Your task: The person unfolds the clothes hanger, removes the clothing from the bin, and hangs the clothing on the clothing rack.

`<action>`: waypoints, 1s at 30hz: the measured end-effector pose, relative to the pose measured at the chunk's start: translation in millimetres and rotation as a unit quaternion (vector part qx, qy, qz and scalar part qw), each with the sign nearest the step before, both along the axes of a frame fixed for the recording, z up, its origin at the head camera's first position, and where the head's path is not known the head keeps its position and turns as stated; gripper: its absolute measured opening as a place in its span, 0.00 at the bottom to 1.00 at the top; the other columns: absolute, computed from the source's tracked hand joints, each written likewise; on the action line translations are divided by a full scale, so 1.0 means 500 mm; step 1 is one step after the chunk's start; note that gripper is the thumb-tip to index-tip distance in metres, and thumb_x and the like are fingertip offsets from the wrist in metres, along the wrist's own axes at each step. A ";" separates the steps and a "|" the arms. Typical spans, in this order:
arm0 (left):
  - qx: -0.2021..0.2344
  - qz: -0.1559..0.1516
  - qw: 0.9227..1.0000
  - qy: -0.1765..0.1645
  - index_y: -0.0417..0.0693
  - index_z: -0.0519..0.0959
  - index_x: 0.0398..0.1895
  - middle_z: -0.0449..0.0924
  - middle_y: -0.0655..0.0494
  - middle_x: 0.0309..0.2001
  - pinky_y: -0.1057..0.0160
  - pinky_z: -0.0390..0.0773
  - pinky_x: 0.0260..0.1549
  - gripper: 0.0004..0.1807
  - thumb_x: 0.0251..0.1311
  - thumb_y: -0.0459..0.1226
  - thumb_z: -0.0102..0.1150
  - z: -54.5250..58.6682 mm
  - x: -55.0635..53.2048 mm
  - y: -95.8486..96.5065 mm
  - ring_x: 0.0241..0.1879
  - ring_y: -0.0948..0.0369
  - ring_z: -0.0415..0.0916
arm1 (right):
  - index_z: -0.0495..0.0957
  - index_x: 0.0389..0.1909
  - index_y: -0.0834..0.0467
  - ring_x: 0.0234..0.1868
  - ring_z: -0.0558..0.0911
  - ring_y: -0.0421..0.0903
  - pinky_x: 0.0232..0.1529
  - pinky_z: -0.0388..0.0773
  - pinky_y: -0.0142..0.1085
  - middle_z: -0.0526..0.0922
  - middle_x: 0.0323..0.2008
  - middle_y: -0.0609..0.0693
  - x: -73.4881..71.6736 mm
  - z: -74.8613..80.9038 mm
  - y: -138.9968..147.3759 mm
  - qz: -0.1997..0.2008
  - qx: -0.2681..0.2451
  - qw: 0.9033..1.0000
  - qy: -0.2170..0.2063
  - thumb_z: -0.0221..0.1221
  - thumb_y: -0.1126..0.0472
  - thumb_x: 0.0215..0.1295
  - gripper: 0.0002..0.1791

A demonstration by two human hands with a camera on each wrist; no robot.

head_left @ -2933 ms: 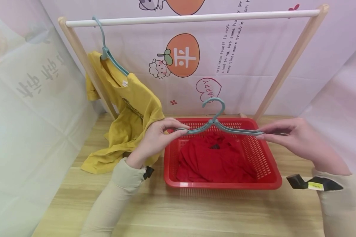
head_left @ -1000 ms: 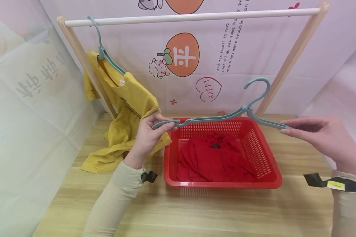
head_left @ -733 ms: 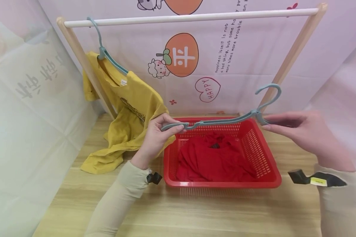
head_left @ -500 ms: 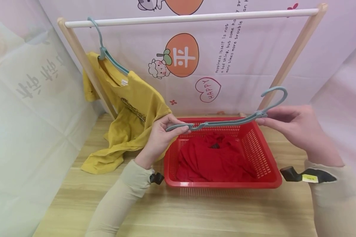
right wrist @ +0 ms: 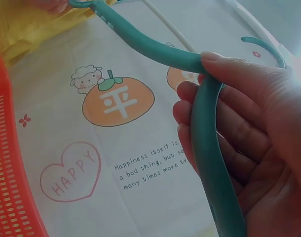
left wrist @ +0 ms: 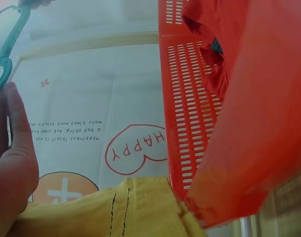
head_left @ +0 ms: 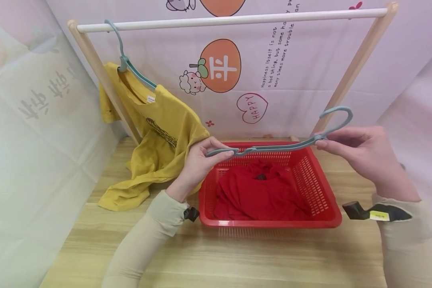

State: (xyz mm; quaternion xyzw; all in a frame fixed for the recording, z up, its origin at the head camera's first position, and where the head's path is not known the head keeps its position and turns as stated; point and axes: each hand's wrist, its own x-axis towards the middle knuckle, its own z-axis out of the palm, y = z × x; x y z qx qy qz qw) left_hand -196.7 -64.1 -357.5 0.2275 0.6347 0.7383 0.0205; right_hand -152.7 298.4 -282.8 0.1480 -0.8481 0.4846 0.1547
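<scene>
A teal clothes hanger [head_left: 277, 148] is held level above the red basket, its hook standing up at the right. My left hand [head_left: 198, 162] pinches the tip of one arm of it between thumb and fingers. My right hand [head_left: 367, 154] grips it at the middle joint just below the hook. In the right wrist view the other arm of the hanger [right wrist: 212, 158] runs down across the palm. Below, a crumpled red shirt [head_left: 261, 196] lies in the red plastic basket [head_left: 270, 225]. The yellow T-shirt [head_left: 173, 116] hangs close behind my left hand.
A drying rack with a white bar [head_left: 237, 19] and wooden posts [head_left: 356, 68] stands behind the basket. A second teal hanger [head_left: 119, 40] holds the yellow T-shirt at the bar's left end. Printed cloth [head_left: 291, 104] covers the back, above the wooden table [head_left: 237, 260].
My right hand has shifted from the hanger's right arm in to the middle joint. The hanger has moved rightward since the first frame, and my left hand now pinches its left tip.
</scene>
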 end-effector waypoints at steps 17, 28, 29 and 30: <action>-0.141 -0.024 0.983 -0.116 0.49 0.81 0.61 0.85 0.57 0.54 0.65 0.75 0.58 0.24 0.61 0.40 0.73 -0.023 -0.092 0.052 0.58 0.62 0.79 | 0.88 0.40 0.66 0.30 0.86 0.35 0.32 0.78 0.21 0.89 0.28 0.45 0.012 0.006 0.047 -0.057 -0.011 0.998 0.001 0.73 0.72 0.56 0.10; -0.155 -0.004 0.969 -0.194 0.45 0.81 0.62 0.84 0.56 0.55 0.61 0.73 0.61 0.29 0.57 0.42 0.76 -0.066 -0.128 0.095 0.56 0.63 0.78 | 0.87 0.40 0.69 0.30 0.87 0.36 0.32 0.79 0.22 0.89 0.29 0.48 0.017 0.001 0.047 -0.046 -0.013 0.999 0.011 0.73 0.73 0.57 0.10; -0.161 -0.004 0.968 -0.191 0.44 0.81 0.62 0.84 0.55 0.55 0.61 0.74 0.60 0.30 0.57 0.42 0.76 -0.073 -0.129 0.100 0.56 0.63 0.78 | 0.87 0.40 0.69 0.30 0.87 0.36 0.32 0.79 0.22 0.89 0.29 0.48 0.018 0.001 0.048 -0.046 -0.014 0.999 0.011 0.73 0.73 0.56 0.10; -0.168 -0.004 0.968 -0.187 0.43 0.81 0.62 0.84 0.54 0.55 0.62 0.74 0.60 0.30 0.56 0.42 0.77 -0.079 -0.128 0.104 0.56 0.62 0.79 | 0.87 0.40 0.69 0.30 0.87 0.36 0.32 0.79 0.22 0.89 0.29 0.48 0.019 0.001 0.048 -0.046 -0.015 0.999 0.011 0.73 0.73 0.56 0.10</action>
